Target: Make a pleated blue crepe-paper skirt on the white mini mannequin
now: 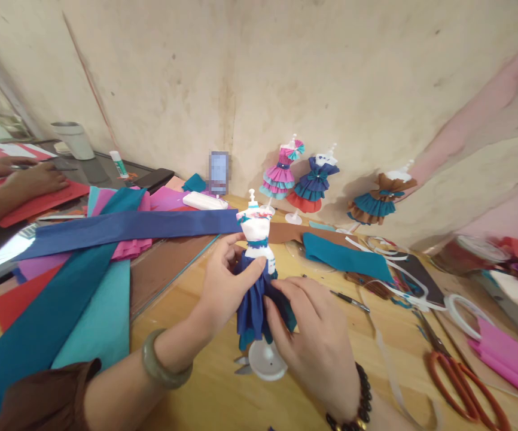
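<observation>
A small white dress-form mannequin on a round white base stands upright in front of me. Round its lower half hangs a gathered dark blue paper skirt, with teal showing at the hem. My left hand is closed about the mannequin's waist, its thumb pressing on the front near the skirt's top edge. At the right side of the skirt, my right hand pinches the pleated paper between thumb and fingers. A white strip with dark marks shows at the hip. Scissor tips peek out beside the base.
Three dressed mannequins stand along the wall. Coloured paper strips lie left; a teal strip, a pen and orange-handled scissors lie right. Another person's hands work at far left near a glue stick.
</observation>
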`<action>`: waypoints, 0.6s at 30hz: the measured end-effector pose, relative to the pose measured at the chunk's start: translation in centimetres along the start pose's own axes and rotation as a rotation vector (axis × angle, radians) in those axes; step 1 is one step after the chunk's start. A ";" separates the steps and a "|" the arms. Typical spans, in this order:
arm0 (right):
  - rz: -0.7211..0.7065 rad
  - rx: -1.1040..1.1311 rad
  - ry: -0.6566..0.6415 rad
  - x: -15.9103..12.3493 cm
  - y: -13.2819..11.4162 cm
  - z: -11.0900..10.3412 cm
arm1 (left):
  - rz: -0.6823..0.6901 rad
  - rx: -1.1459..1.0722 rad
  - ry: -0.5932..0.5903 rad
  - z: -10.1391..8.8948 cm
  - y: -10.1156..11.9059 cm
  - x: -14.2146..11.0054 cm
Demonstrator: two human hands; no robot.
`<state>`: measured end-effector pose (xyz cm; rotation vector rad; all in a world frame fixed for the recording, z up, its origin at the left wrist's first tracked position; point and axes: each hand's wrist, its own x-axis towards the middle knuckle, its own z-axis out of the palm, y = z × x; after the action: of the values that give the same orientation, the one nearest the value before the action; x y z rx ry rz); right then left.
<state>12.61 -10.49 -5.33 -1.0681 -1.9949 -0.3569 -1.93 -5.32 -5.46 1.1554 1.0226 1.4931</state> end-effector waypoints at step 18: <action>-0.149 -0.070 -0.036 -0.4 0.2 0.2 | -0.003 0.014 -0.010 0.1 -0.2 -0.1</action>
<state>12.79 -10.41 -5.81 -0.9773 -2.1141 -0.4929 -1.80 -5.36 -5.60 1.1693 1.0289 1.4783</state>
